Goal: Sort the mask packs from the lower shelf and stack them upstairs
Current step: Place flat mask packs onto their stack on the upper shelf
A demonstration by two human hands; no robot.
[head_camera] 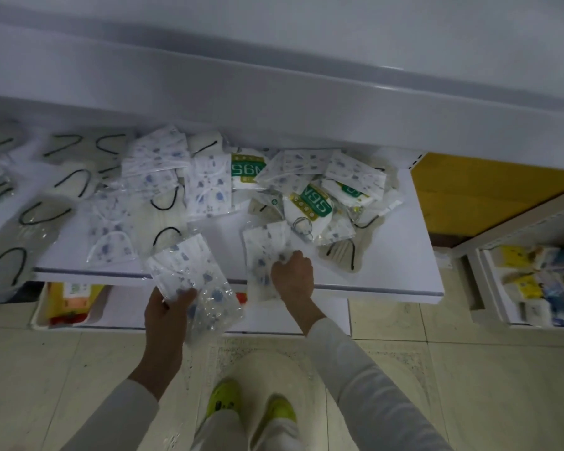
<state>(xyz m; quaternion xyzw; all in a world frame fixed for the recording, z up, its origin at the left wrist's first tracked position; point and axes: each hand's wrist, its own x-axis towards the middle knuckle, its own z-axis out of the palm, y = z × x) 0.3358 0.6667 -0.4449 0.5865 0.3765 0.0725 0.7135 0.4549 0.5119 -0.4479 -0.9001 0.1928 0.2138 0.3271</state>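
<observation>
Person stands facing a white lower shelf (388, 278) with mask packs lying loose over most of it. The upper shelf (274, 102) overhangs the far side, and its top cannot be seen from here.

Left hand (168, 312): fingers and thumb are curled round a bundle of blue-print packs (189, 271), held just off the shelf's near edge, over the floor. Judged to be a collecting stack, one kind gathered in one hand so the other is free to pick.

Right hand (293, 278): fingers are bent down onto a single blue-print pack (262, 252) at the near edge, pinching its crinkled film. The pack's near end overhangs the lip, which gives a better purchase than a pack lying flat.

Layout on the shelf:
- Black-loop packs (75, 183) are spread at the left, mostly among their own kind.
- More blue-print ones lie in the middle.
- N95 packs (310, 203) are at the far right, tangled with blue-print packs.

The right-hand heap looks like the unsorted remainder. The job seems mid-sort, and none of the stacking above can be seen.

Risk: the film is slick and the left bundle is fanning out at its lower end. Adding another pack likely calls for squaring the bundle first.
</observation>
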